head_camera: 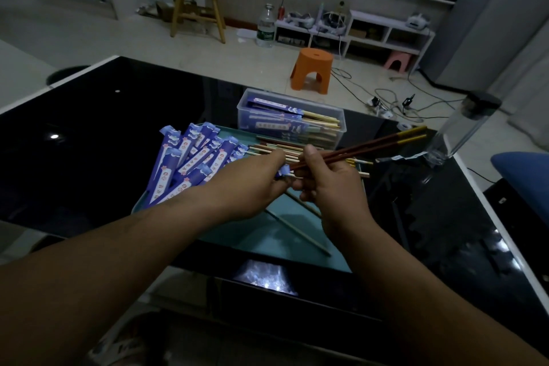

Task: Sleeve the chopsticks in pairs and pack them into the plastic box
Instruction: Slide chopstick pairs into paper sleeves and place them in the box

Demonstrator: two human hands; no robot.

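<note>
While in right hand (326, 184), chopsticks (371, 143) aloft

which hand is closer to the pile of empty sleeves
Left. The left hand, pinching a sleeve, is just right of the sleeve pile, close beside it; the right hand, holding red chopsticks, sits farther right, past the left hand.

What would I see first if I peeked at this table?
Two hands meet in the middle: the right hand grips dark red chopsticks pointing right, while the left hand pinches a blue sleeve. Left of them a heap of blue sleeves fans over a teal tray, and behind sits a clear box of wrapped pairs.
</note>
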